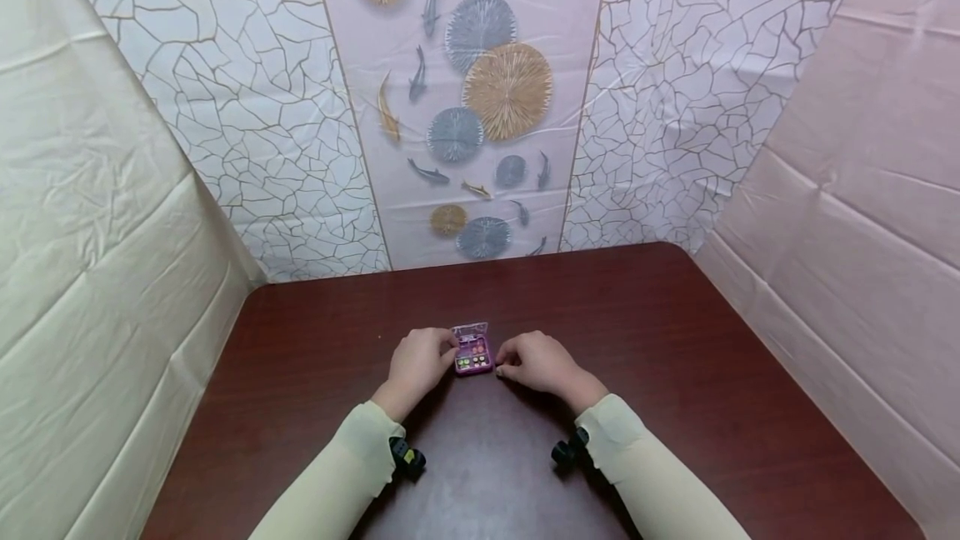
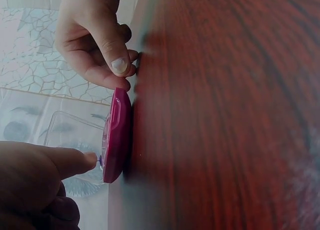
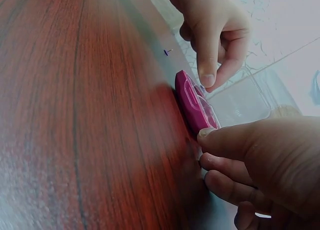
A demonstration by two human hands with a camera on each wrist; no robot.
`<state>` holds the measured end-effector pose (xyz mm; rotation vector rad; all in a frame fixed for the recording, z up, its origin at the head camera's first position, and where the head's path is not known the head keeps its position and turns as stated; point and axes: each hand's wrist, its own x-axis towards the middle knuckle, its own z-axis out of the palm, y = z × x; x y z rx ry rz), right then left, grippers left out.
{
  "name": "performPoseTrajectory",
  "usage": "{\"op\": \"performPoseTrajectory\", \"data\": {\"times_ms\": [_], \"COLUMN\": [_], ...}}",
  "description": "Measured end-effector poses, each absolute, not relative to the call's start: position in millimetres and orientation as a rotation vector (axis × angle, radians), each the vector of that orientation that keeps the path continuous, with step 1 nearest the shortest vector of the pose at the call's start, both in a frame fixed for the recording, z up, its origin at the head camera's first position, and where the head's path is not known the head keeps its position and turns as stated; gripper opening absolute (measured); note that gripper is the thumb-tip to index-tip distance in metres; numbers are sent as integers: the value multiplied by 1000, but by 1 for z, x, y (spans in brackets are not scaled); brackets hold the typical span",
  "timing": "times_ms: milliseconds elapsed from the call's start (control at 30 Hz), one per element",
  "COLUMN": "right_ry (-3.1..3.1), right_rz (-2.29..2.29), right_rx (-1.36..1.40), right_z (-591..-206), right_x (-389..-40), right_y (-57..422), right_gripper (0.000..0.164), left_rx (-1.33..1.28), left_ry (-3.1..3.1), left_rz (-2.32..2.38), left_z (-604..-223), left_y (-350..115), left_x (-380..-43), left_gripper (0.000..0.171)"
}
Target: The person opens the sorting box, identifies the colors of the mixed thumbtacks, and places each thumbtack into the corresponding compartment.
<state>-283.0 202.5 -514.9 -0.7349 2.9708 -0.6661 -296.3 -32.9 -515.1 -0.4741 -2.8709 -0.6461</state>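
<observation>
A small magenta case point(image 1: 473, 365) stands on the table with its clear lid point(image 3: 240, 102) raised; its compartments hold small coloured pieces, several of them yellow-green, orange and white. My left hand point(image 1: 422, 363) is at the case's left side, thumb and forefinger over a compartment. Between these fingertips in the left wrist view shows a tiny purple thumbtack point(image 2: 100, 160), mostly hidden. My right hand point(image 1: 542, 363) lies at the right side with fingers loosely bent. One fingertip touches the case's edge in the left wrist view; nothing shows between its thumb and fingers.
On the brown wooden table point(image 1: 480, 473), left of the case, lies a loose purple thumbtack point(image 3: 167, 52). Patterned cloth point(image 1: 480, 190) hangs behind the far edge, and pale cloth point(image 1: 847, 215) closes off both sides. Wrist cameras point(image 1: 408, 458) sit at both cuffs.
</observation>
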Motion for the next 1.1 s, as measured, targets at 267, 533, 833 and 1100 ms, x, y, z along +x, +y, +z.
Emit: {"op": "performPoseTrajectory", "data": {"times_ms": [267, 533, 833, 1100], "right_ry": [2960, 2954, 2946, 2931], "right_rz": [-677, -680, -685, -706], "right_rx": [-731, -740, -745, -762], "right_z": [-516, -515, -516, -514], "right_x": [-284, -282, -282, -281], "right_y": [204, 204, 204, 205], "right_gripper": [9, 9, 9, 11], "left_rx": [-468, -465, -444, -396], "left_ry": [-2866, -2861, -2866, -2851], "left_rz": [-649, -658, -645, -671], "left_z": [-516, -516, -519, -519], "left_y": [-33, -35, -45, -62], "left_x": [-295, -296, -294, -292], "left_gripper": [7, 8, 8, 5]}}
